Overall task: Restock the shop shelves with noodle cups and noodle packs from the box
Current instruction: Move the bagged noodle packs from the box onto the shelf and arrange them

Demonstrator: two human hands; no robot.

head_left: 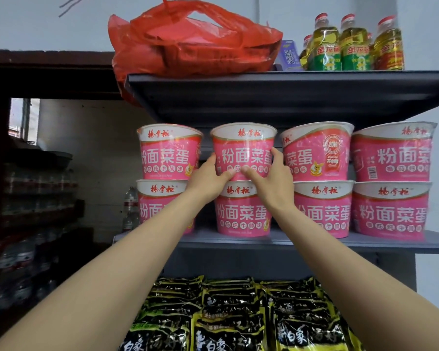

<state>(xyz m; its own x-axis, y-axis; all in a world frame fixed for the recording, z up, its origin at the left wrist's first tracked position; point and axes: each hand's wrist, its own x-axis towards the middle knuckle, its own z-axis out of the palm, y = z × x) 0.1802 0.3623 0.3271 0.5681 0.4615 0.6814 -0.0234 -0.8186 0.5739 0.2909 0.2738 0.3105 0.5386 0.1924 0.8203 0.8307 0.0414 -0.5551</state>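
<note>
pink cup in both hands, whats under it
The held pink cup sits on another pink cup standing on the grey shelf. The left hand and right hand cover where the two meet, so contact is unclear.

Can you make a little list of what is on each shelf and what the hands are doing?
top shelf: red bag, oil bottles
middle shelf: pink noodle cups, two layers
held cup: upper-row cup, second from left, on a lower cup
left hand: grips held cup's left side
right hand: grips its right side
bottom shelf: black noodle packs
</note>
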